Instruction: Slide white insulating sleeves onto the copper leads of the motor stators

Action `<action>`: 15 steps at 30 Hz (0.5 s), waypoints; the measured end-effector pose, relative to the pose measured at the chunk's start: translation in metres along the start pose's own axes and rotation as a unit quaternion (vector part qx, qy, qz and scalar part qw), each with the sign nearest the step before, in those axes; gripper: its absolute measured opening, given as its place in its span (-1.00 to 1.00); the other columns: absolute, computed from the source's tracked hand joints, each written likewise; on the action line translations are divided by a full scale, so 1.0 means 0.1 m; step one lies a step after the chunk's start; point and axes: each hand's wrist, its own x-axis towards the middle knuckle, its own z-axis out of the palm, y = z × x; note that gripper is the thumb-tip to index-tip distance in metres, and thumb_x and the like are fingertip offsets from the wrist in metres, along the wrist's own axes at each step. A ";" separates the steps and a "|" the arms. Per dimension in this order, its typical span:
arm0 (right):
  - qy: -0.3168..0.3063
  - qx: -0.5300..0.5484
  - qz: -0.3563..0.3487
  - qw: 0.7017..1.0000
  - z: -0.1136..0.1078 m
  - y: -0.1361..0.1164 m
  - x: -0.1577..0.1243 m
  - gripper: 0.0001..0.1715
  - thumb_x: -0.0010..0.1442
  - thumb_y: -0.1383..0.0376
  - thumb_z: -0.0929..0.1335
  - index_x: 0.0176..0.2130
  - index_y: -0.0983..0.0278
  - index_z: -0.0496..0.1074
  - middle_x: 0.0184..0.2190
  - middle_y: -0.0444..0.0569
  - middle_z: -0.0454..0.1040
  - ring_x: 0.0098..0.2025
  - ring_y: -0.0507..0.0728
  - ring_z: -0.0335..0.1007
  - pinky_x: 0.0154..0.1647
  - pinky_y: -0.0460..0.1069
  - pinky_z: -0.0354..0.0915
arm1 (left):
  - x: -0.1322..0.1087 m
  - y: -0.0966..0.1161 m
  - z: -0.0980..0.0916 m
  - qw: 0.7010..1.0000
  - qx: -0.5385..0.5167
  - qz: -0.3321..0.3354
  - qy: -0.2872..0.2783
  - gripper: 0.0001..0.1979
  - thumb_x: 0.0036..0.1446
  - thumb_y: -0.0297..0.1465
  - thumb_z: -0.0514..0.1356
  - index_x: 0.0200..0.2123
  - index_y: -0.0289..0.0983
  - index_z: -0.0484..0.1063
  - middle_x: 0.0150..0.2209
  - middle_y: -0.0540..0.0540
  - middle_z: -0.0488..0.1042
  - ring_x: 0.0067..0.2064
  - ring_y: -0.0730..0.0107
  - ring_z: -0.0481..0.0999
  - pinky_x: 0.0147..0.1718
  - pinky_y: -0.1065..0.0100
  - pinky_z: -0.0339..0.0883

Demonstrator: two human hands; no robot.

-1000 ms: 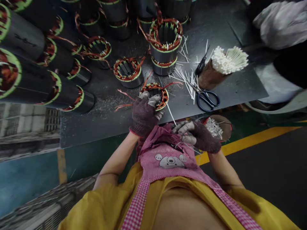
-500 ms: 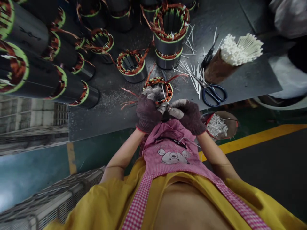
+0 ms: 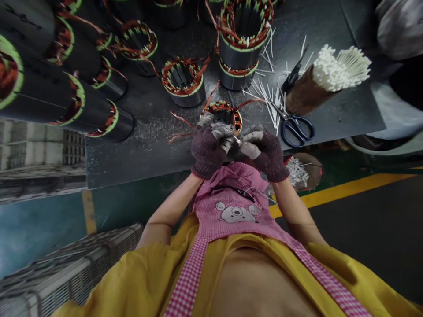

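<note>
A stator (image 3: 238, 119) with copper windings and green-yellow insulation stands near the table's front edge, loose copper leads sticking out on both sides. My left hand (image 3: 211, 145), in a dark knit glove with grey-wrapped fingers, is at its near left rim, fingers closed. Between my hands a short bit of a white cable tie (image 3: 237, 140) shows at the left fingertips. My right hand (image 3: 264, 152), gloved alike, pinches at that tie from the right. Fingers cover most of the tie and the stator's near side.
Blue-handled scissors (image 3: 297, 131) lie right of my hands, beside loose white strips (image 3: 271, 103). Behind them a brown holder (image 3: 302, 92) leans, full of white cable ties (image 3: 342, 68). More stators (image 3: 185, 83) stand behind and lie stacked at left. A bag of white scraps (image 3: 312, 169) sits below the table edge.
The view has shifted slightly. My left fingers have moved from the stator's top to its near rim, closing round the tie. The long white strip seen across the stator no longer shows.
</note>
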 end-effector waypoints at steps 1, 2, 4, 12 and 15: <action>0.000 -0.013 0.009 1.000 0.01 0.01 0.01 -0.78 0.36 0.11 0.48 -0.28 0.16 0.67 -0.29 -0.06 0.69 -0.21 0.18 0.59 -0.12 0.12 0.51 | 0.00 0.00 0.00 1.000 0.004 -0.001 -0.002 -0.95 0.42 -0.31 0.29 -0.16 -0.04 0.57 -0.10 -0.01 0.78 0.02 0.16 0.77 0.41 -0.19 0.50; -0.001 -0.029 0.022 0.999 0.02 0.03 0.02 -0.79 0.35 0.13 0.49 -0.29 0.16 0.67 -0.32 -0.06 0.68 -0.25 0.17 0.57 -0.16 0.11 0.49 | 0.01 0.00 -0.01 1.000 0.009 -0.003 -0.008 -0.93 0.43 -0.28 0.29 -0.17 -0.05 0.58 -0.10 -0.01 0.78 0.02 0.15 0.77 0.41 -0.19 0.50; -0.005 -0.060 0.054 0.997 0.03 0.07 0.04 -0.81 0.33 0.15 0.51 -0.32 0.17 0.66 -0.39 -0.07 0.62 -0.31 0.16 0.50 -0.20 0.10 0.47 | 0.02 -0.01 -0.02 1.000 0.020 -0.005 -0.021 -0.86 0.46 -0.22 0.26 -0.19 -0.06 0.57 -0.12 -0.01 0.79 0.00 0.16 0.78 0.40 -0.20 0.50; -0.040 0.001 0.019 0.999 -0.04 0.02 0.02 -0.74 0.36 0.05 0.50 -0.30 0.12 0.64 -0.29 -0.02 0.65 -0.21 0.23 0.57 -0.09 0.18 0.53 | -0.01 -0.02 -0.03 0.999 0.020 -0.026 -0.039 -0.87 0.47 -0.23 0.25 -0.16 -0.07 0.57 -0.09 -0.05 0.77 0.06 0.11 0.76 0.41 -0.22 0.46; -0.029 -0.017 0.025 0.999 -0.01 0.02 0.03 -0.80 0.32 0.13 0.51 -0.31 0.15 0.65 -0.35 -0.05 0.63 -0.27 0.20 0.55 -0.14 0.16 0.51 | -0.02 -0.03 -0.03 0.998 0.027 -0.031 -0.052 -0.86 0.47 -0.22 0.25 -0.19 -0.08 0.57 -0.10 -0.05 0.76 0.07 0.10 0.74 0.40 -0.22 0.46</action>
